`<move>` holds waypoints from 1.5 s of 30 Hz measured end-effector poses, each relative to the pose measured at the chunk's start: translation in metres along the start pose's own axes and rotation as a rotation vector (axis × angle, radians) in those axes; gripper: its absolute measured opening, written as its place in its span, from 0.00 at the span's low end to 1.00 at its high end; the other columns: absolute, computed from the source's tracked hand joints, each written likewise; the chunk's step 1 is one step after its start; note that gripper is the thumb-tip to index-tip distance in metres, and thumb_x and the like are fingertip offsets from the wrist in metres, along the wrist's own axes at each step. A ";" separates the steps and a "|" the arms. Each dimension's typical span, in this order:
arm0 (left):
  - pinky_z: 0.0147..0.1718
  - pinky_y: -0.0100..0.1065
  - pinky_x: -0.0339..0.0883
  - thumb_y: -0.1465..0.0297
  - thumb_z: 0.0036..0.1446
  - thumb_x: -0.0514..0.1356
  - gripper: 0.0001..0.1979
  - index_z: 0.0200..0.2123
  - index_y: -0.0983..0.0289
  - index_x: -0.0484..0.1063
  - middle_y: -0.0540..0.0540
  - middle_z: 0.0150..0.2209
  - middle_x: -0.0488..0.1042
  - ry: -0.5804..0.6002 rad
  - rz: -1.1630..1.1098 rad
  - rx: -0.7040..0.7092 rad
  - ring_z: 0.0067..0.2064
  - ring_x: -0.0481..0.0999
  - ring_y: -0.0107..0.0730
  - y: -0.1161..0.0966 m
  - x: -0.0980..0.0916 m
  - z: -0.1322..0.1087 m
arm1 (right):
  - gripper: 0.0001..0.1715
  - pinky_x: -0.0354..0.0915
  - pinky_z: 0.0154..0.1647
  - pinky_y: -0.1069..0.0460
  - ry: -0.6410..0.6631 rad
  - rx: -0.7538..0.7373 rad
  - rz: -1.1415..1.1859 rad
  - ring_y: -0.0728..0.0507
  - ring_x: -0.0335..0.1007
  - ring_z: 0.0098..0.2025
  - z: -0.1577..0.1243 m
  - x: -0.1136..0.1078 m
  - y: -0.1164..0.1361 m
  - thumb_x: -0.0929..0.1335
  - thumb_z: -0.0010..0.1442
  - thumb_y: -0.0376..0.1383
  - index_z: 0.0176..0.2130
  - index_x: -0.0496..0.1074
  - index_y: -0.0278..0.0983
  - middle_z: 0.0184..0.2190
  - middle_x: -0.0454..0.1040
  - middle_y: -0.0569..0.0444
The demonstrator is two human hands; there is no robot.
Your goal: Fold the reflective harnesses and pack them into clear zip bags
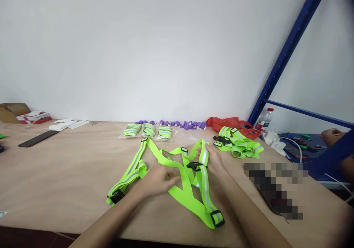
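A neon-green reflective strap harness [190, 192] with grey stripes and black buckles lies spread on the wooden table [69, 174]. My left hand [159, 180] is closed on its middle straps, fingers curled round the green webbing. My right hand [211, 159] pinches a strap loop near a black buckle [193, 166], holding it slightly off the table.
Three bagged folded harnesses [148, 131] and several purple caps [179, 124] line the back. A loose pile of harnesses [239, 143], a red bag [231, 123] and a water bottle [264, 119] sit right. Another person's hand [330, 136] shows far right. A black bar [38, 138] lies left.
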State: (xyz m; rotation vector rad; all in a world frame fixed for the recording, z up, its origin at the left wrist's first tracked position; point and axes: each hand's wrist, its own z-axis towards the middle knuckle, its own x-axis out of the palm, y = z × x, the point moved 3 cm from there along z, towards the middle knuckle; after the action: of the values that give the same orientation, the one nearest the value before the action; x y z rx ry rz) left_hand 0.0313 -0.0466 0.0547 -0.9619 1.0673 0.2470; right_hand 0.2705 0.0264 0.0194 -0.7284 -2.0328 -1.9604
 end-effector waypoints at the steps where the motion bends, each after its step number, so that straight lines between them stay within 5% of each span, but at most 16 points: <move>1: 0.38 0.35 0.69 0.64 0.65 0.55 0.12 0.36 0.61 0.76 0.52 0.34 0.79 -0.059 0.002 -0.021 0.36 0.78 0.38 -0.004 -0.004 0.007 | 0.07 0.75 0.25 0.48 0.002 0.010 0.010 0.43 0.76 0.22 0.000 0.000 -0.003 0.71 0.58 0.40 0.36 0.72 0.39 0.22 0.78 0.54; 4: 0.43 0.38 0.67 0.68 0.60 0.59 0.08 0.43 0.61 0.73 0.55 0.40 0.78 -0.156 0.086 0.069 0.44 0.76 0.42 -0.017 0.000 0.029 | 0.07 0.74 0.25 0.48 0.015 0.038 0.037 0.42 0.76 0.22 0.001 0.001 -0.010 0.71 0.59 0.39 0.37 0.73 0.39 0.21 0.78 0.54; 8: 0.52 0.44 0.64 0.71 0.55 0.63 0.25 0.57 0.58 0.65 0.57 0.52 0.74 -0.065 0.108 0.151 0.54 0.71 0.47 -0.017 0.029 0.055 | 0.09 0.74 0.25 0.47 0.033 0.042 0.071 0.41 0.76 0.24 0.002 0.002 -0.014 0.72 0.58 0.41 0.37 0.73 0.39 0.22 0.77 0.54; 12: 0.56 0.47 0.61 0.73 0.53 0.63 0.26 0.56 0.60 0.63 0.58 0.56 0.72 -0.044 0.072 0.168 0.57 0.69 0.49 -0.010 0.044 0.067 | 0.12 0.74 0.27 0.48 0.052 0.022 0.115 0.43 0.75 0.23 0.000 0.001 -0.014 0.73 0.57 0.42 0.39 0.73 0.39 0.24 0.78 0.55; 21: 0.50 0.43 0.65 0.66 0.56 0.63 0.31 0.61 0.60 0.59 0.61 0.57 0.71 0.023 -0.065 0.254 0.53 0.72 0.50 -0.001 0.029 0.061 | 0.11 0.71 0.24 0.52 0.060 0.037 0.184 0.47 0.70 0.21 -0.011 0.010 -0.009 0.72 0.58 0.41 0.40 0.73 0.39 0.22 0.74 0.59; 33: 0.48 0.39 0.66 0.59 0.59 0.66 0.23 0.55 0.58 0.70 0.57 0.50 0.76 -0.015 -0.171 0.244 0.51 0.74 0.45 -0.002 0.020 0.052 | 0.15 0.72 0.28 0.50 0.049 0.002 0.004 0.45 0.71 0.25 -0.014 0.013 -0.009 0.70 0.58 0.48 0.30 0.71 0.41 0.24 0.75 0.56; 39: 0.50 0.40 0.67 0.62 0.59 0.66 0.19 0.52 0.60 0.72 0.59 0.50 0.76 -0.092 -0.155 0.250 0.52 0.74 0.45 0.000 0.011 0.045 | 0.18 0.73 0.31 0.49 0.078 -0.009 0.002 0.43 0.73 0.26 -0.017 0.017 -0.009 0.71 0.57 0.52 0.33 0.72 0.41 0.23 0.75 0.56; 45: 0.55 0.42 0.66 0.63 0.60 0.65 0.19 0.53 0.59 0.70 0.58 0.53 0.75 -0.310 -0.197 0.191 0.55 0.73 0.45 0.010 -0.004 0.039 | 0.28 0.71 0.45 0.47 0.279 -0.124 -0.196 0.38 0.76 0.46 -0.021 0.023 -0.013 0.73 0.52 0.58 0.41 0.75 0.39 0.41 0.81 0.49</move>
State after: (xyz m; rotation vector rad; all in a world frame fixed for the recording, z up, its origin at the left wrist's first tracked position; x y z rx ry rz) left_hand 0.0480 -0.0098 0.0577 -0.8182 0.6941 0.1234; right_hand 0.2409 0.0104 0.0213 -0.2642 -1.8883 -2.1697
